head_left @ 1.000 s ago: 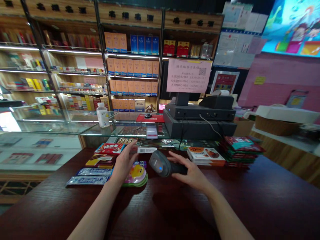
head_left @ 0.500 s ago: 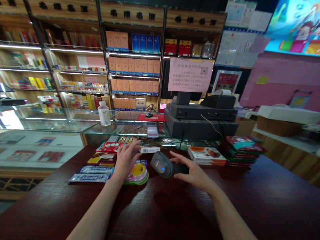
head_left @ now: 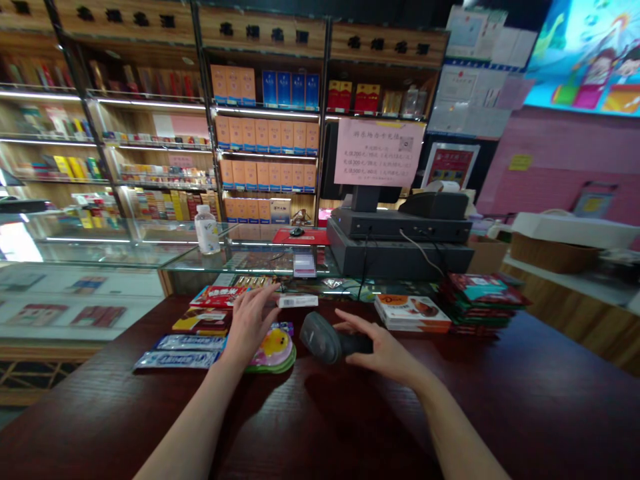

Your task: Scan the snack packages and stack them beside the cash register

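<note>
Dark wood table (head_left: 380,427), glass case (head_left: 250,263) along far edge. Right hand (head_left: 385,353) wrapped on black handle of scanner (head_left: 320,338), fingers curled, scanner head pointing toward left hand. Scanner seems light, stiff, smooth; best held by handle. Left hand (head_left: 250,323) open, fingers spread, tips at end of white packet (head_left: 299,301). Packet seems light, thin, easy to slide. Duck pack (head_left: 273,350) just beside left palm; candy bars (head_left: 176,360) left of hand; boxes (head_left: 413,313) right of right hand.

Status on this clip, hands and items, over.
Right hand on handheld barcode scanner. Left hand at end of white barcoded pack, grip unclear. Duck-printed packet just under left hand.
</note>
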`<state>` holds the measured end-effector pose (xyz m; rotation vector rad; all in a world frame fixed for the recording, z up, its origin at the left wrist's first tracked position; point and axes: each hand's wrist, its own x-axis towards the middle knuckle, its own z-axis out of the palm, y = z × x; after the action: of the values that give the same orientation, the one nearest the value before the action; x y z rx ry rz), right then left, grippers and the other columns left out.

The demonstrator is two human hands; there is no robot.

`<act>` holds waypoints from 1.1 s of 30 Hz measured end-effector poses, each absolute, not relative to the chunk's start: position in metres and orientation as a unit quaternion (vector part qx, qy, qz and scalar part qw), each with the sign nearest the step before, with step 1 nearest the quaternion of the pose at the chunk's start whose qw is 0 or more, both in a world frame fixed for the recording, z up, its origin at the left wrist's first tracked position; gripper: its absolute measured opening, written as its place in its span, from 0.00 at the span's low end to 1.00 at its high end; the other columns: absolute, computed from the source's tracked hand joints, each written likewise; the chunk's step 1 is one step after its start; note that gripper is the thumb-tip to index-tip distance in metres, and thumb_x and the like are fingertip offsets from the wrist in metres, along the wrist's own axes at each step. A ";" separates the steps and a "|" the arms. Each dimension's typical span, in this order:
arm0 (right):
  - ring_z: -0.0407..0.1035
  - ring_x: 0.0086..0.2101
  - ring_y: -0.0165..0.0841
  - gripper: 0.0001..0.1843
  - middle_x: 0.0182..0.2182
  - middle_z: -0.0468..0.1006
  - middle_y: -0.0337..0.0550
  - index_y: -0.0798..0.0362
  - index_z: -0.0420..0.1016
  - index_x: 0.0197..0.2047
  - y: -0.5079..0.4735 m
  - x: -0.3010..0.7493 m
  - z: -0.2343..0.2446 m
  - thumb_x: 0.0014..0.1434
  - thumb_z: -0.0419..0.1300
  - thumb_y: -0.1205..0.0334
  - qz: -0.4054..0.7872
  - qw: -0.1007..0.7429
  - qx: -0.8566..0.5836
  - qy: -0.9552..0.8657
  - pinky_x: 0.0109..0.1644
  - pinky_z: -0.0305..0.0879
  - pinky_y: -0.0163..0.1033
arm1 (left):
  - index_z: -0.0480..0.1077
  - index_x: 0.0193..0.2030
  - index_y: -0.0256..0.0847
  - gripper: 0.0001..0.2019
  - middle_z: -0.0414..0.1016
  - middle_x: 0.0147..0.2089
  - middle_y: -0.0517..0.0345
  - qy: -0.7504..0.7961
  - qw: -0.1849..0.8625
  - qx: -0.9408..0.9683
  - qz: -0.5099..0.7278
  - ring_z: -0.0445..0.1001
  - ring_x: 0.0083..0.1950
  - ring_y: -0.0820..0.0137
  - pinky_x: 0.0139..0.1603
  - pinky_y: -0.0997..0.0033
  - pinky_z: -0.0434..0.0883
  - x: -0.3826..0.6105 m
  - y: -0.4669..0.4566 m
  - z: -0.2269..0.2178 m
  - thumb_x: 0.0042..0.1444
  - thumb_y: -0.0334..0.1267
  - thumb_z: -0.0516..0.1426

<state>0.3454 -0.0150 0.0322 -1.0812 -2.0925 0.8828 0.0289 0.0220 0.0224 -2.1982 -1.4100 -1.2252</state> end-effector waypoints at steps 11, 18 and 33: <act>0.67 0.53 0.42 0.45 0.58 0.77 0.36 0.34 0.59 0.70 -0.009 0.332 0.012 0.52 0.66 0.64 0.234 0.228 -0.433 -0.840 0.58 0.54 0.47 | 0.72 0.60 0.46 0.19 0.74 0.48 0.52 -0.473 0.177 -0.764 -0.401 0.69 0.54 0.60 0.57 0.55 0.66 0.033 0.025 0.018 0.63 0.35 0.54; 0.67 0.53 0.41 0.43 0.58 0.76 0.37 0.35 0.59 0.70 -0.008 0.329 0.006 0.53 0.67 0.63 0.208 0.226 -0.429 -0.850 0.58 0.54 0.46 | 0.75 0.54 0.47 0.15 0.73 0.47 0.51 -0.474 0.186 -0.758 -0.407 0.70 0.51 0.60 0.54 0.56 0.68 0.034 0.028 0.015 0.63 0.37 0.55; 0.66 0.56 0.41 0.27 0.56 0.77 0.43 0.40 0.67 0.66 -0.003 0.338 0.008 0.64 0.61 0.54 0.196 0.347 -0.447 -0.801 0.64 0.58 0.53 | 0.74 0.55 0.50 0.15 0.79 0.52 0.54 -0.494 0.168 -0.744 -0.417 0.75 0.53 0.61 0.58 0.56 0.63 0.031 0.022 0.021 0.66 0.43 0.53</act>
<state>0.3382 -0.0031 0.0077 -1.1606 -2.0769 0.5095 0.0307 0.0218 0.0214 -2.1176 -1.4039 -1.1871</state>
